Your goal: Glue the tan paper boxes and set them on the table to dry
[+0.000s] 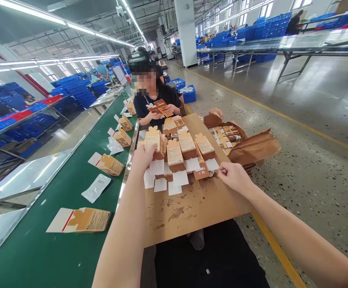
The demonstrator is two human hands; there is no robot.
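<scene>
My left hand is closed on a brown-and-tan carton at the left of a group of cartons on the cardboard-topped table. Beside it stand several similar cartons, among them one in the middle and one at the right, with white flaps sticking out toward me. Near the table's right edge, my right hand has its fingers curled together, next to a small shiny item. What those fingers hold, if anything, is too small to make out.
To my left runs a green conveyor belt bearing open cartons and silver pouches. Across the table sits a person holding a flat brown carton. Brown wrapping paper with flat cartons lies right of the table.
</scene>
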